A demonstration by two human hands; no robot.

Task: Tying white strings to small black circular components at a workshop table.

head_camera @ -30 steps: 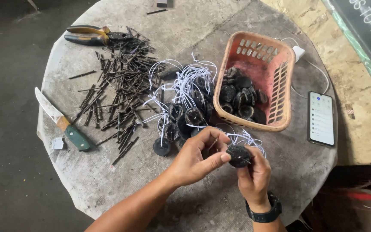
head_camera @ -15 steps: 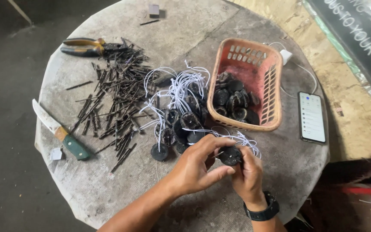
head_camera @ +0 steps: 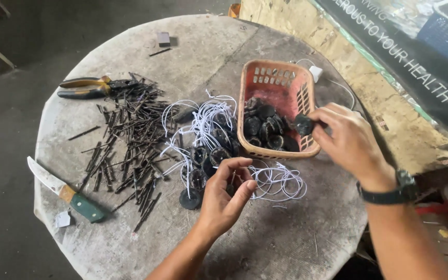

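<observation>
Fingertips of right hand pinched one black disc over the basket rim; left hand curled shut beside it, many discs undone.

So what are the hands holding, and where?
Right hand pinches a black disc by its edge over the basket. Left hand pinches something unclear.

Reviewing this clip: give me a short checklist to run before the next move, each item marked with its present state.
1. Right hand pinches a black disc: ok.
2. Disc is over the orange basket: ok.
3. Basket has room left: ok.
4. Left hand has a grip on the white strings: cannot tell, fingers curled beside them.
5. Knife lies apart from both hands: ok.
</observation>
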